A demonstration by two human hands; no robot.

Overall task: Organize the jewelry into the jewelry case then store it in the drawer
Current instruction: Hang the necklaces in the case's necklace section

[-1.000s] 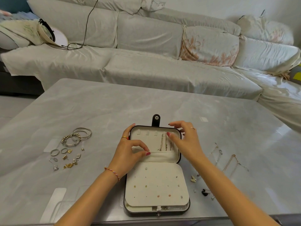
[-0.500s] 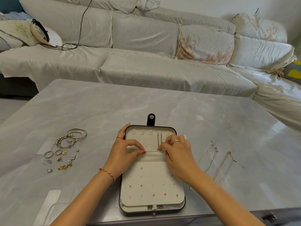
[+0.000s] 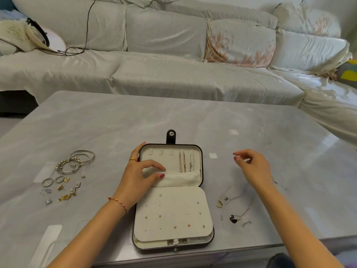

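- The left hand (image 3: 138,179) pinches the pocket edge of the open jewelry case (image 3: 172,196) at the desk's (image 3: 96,122) near middle.
- The right hand (image 3: 253,167) hovers loosely curled, empty.
- Some chains (image 3: 184,161) are hung; necklaces (image 3: 234,209) right and bangles (image 3: 77,161) left remain out.

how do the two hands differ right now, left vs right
The left hand rests on the open jewelry case, fingertips pinching the edge of its cream pocket; the right hand hovers over the bare table right of the case, holding nothing. The left wears a gold ring and a woven bracelet; the right shows neither plainly. Left fingers curl onto fabric; right fingers hang loosely. Both have dark red nails.
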